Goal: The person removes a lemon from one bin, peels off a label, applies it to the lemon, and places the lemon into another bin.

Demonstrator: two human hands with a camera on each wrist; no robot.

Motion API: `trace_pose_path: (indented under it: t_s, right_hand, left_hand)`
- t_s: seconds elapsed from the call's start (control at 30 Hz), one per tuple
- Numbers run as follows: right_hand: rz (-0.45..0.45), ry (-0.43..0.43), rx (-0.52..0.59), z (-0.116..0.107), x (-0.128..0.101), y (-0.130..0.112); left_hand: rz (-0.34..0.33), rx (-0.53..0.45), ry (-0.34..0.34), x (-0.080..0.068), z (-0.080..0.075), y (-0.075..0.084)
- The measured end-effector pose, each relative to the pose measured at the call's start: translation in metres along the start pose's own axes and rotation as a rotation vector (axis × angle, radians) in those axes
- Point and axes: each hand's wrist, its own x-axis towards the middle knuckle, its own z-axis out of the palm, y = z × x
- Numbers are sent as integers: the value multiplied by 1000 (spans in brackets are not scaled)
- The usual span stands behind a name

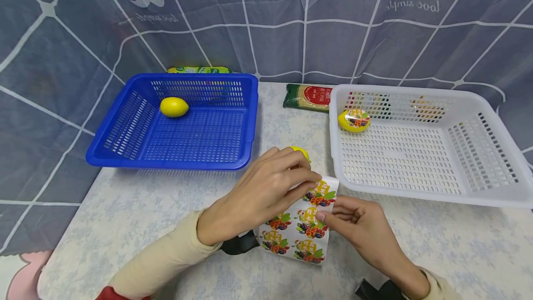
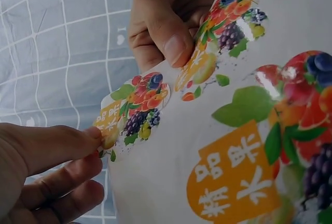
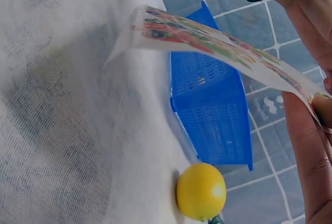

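Observation:
A white sheet of fruit stickers point(image 1: 291, 233) is held up over the table between both hands. My right hand point(image 1: 366, 233) grips its right edge, thumb on the printed face and fingers behind. At the sheet's top corner, my left hand point(image 1: 268, 191) pinches the edge of one sticker point(image 2: 136, 107), whose rounded far edge stands slightly off the backing in the left wrist view. Just beyond the left hand, a yellow lemon point(image 3: 201, 192) lies on the table, mostly hidden by the fingers in the head view.
A blue basket point(image 1: 245, 152) at the left holds one plain lemon point(image 1: 174, 107). The white basket point(image 1: 395, 192) at the right holds a lemon point(image 1: 354, 121) bearing a fruit sticker. Behind them lie a green-and-red packet point(image 1: 308, 97) and a green-yellow packet point(image 1: 198, 70), before a grey curtain.

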Motion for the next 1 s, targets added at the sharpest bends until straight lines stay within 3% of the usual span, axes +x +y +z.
trace_pose_path:
  t_s: [0.33,0.73,1.0]
  right_hand:
    - [14,-32,92,-1,2,-1]
    - [68,-26,143,-2,4,-1]
    - [55,-8,123,-4,5,4]
  left_hand:
    - [19,-12,14,-3,-1,1]
    - [45,-54,-97,-9,-3,6]
    - [26,-97,-116,-11,-10,9]
